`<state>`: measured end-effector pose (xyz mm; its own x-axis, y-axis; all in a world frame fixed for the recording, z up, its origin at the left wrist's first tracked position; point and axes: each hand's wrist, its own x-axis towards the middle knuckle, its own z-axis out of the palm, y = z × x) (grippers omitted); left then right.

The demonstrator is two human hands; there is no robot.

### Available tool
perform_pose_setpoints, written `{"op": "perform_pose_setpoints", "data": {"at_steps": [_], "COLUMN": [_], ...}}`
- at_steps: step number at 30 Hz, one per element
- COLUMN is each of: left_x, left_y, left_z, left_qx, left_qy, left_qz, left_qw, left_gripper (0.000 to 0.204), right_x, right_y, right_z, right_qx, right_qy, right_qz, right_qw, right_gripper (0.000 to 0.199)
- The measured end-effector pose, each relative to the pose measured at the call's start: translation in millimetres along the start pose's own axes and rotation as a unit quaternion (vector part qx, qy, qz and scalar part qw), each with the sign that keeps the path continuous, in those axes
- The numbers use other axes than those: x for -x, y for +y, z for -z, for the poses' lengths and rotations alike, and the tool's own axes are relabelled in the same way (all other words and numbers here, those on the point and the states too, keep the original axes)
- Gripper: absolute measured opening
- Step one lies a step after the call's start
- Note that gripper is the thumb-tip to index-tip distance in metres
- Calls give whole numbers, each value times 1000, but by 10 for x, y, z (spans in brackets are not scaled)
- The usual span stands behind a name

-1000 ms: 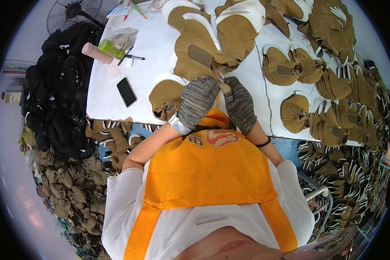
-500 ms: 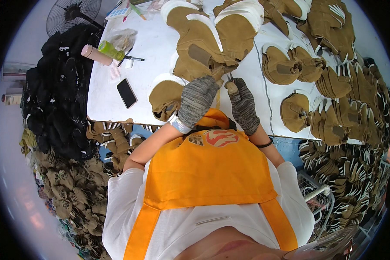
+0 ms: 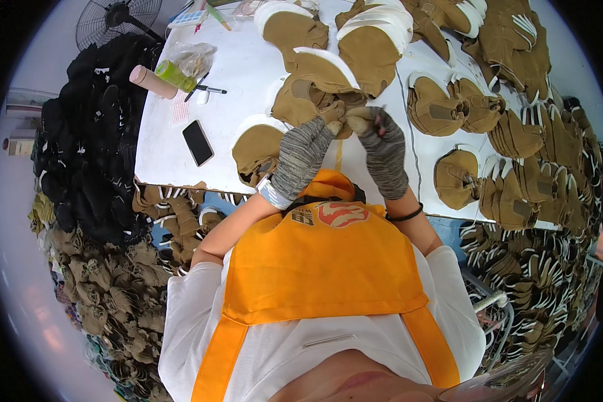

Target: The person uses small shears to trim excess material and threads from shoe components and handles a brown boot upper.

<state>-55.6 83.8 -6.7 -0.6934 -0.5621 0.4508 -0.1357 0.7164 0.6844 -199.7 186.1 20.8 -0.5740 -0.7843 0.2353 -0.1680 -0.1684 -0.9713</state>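
Observation:
My left hand (image 3: pixel 304 153), in a grey knit glove with bare fingertips, pinches the near edge of a brown shoe upper (image 3: pixel 297 100). That upper lies partly folded on the white table, with a white curved stiffener along its far edge. Close beside it, my right hand (image 3: pixel 384 149) in a matching glove has its fingers curled and pinched at the same edge. What sits inside the right fingers is too hidden to make out. Another brown upper (image 3: pixel 256 149) with a white edge rests to the left of my left hand.
Stacked uppers (image 3: pixel 370 57) lie beyond my hands, and rows of more (image 3: pixel 516 134) fill the table's right side. At left are a phone (image 3: pixel 197 143), a pink bottle (image 3: pixel 153 82), a green container (image 3: pixel 175 76) and a pen (image 3: pixel 211 89). A dark cord (image 3: pixel 409 127) crosses the table.
The upper has shifted and folded, its white edge now lying more sideways. My right hand has turned and its fingers have curled in; a thin metal tip seen there earlier no longer shows.

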Motion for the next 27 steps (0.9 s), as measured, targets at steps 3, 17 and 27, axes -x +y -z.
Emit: {"op": "perform_pose_setpoints", "data": {"at_steps": [3, 17, 27], "left_x": [66, -189, 79], "left_y": [-116, 261, 152], "left_z": [9, 532, 762], "left_qx": [-5, 502, 366], "left_qy": [-11, 81, -13], "left_qz": [23, 265, 237], "left_qw": [1000, 819, 900], "left_gripper": [21, 38, 33], "right_x": [115, 808, -258], "right_y": [63, 1760, 1027], "right_z": [254, 912, -363], "right_qx": [29, 627, -157], "right_qy": [11, -11, -154], "right_qz": [-88, -118, -168], "right_qw": [996, 770, 961], "right_gripper": [18, 50, 48]}}
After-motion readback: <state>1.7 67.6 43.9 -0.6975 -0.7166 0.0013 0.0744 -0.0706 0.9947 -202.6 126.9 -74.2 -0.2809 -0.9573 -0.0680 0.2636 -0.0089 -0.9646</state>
